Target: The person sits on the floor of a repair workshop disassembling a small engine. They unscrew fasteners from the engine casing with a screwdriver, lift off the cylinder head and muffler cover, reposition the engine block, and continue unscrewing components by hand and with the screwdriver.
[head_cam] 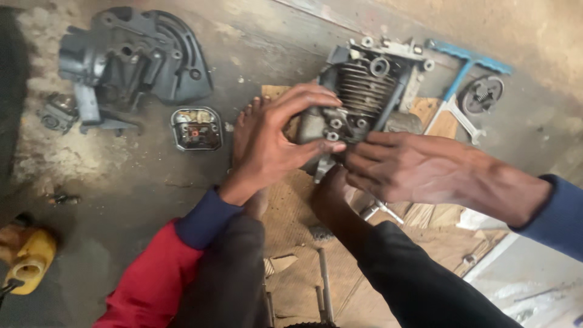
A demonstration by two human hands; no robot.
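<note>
on the cardboard [291,206] between your feet, the engine block [358,97] sat with its fins up. your left hand [273,140] was curled half open around the block's near side, thumb and fingertips pressed on it. your right hand [395,167] lay with fingers nearly closed at the block's lower edge; whether it pinched a small part, i could not tell. you did best to steady the block firmly with the left and work small with the right.
</note>
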